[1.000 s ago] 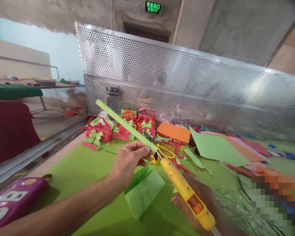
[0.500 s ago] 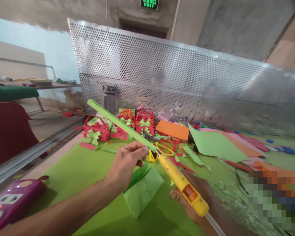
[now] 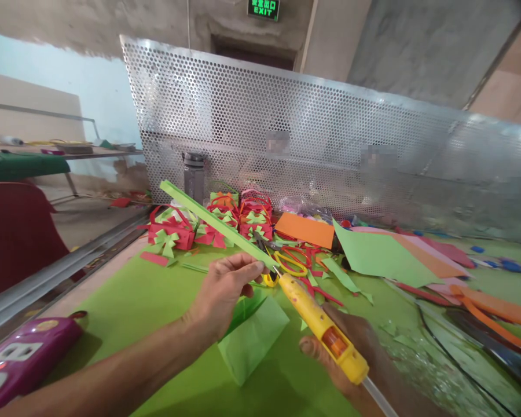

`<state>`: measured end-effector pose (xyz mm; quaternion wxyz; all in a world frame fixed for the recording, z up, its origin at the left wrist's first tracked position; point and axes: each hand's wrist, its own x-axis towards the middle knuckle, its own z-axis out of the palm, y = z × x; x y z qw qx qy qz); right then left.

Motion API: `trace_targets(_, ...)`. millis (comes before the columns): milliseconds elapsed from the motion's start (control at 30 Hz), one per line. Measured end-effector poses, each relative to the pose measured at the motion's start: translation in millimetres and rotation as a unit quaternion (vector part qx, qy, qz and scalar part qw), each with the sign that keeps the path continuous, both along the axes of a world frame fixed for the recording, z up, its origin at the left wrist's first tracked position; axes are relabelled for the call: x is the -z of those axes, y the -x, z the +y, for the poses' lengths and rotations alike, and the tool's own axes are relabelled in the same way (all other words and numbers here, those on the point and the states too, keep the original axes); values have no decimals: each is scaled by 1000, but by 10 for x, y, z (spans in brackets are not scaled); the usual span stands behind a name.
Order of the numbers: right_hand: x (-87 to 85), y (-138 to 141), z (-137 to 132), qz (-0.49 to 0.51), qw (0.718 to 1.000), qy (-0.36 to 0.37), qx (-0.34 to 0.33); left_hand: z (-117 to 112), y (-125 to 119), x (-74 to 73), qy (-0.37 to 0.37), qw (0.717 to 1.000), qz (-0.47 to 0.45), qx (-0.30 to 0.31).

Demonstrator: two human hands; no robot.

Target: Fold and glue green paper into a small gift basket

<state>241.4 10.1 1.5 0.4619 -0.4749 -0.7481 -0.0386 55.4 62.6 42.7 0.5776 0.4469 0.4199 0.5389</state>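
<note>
The strip [image 3: 219, 225] extends up and left from the nozzle of the gun [image 3: 306, 307]. The left hand [image 3: 226, 284] pinches the strip near its lower end; the right hand [image 3: 359, 329] grips the gun. Left of the gun, folded paper [image 3: 256, 339] sits on the table [image 3: 121, 313]. Beyond the gun: scissors [image 3: 293, 274], then red baskets [image 3: 173, 236].
</note>
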Motion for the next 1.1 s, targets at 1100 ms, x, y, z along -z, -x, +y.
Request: trace_targets(1100, -9, -37, -10, -55, 998, 23, -3, -22, -15, -11, 35, 999, -29, 14)
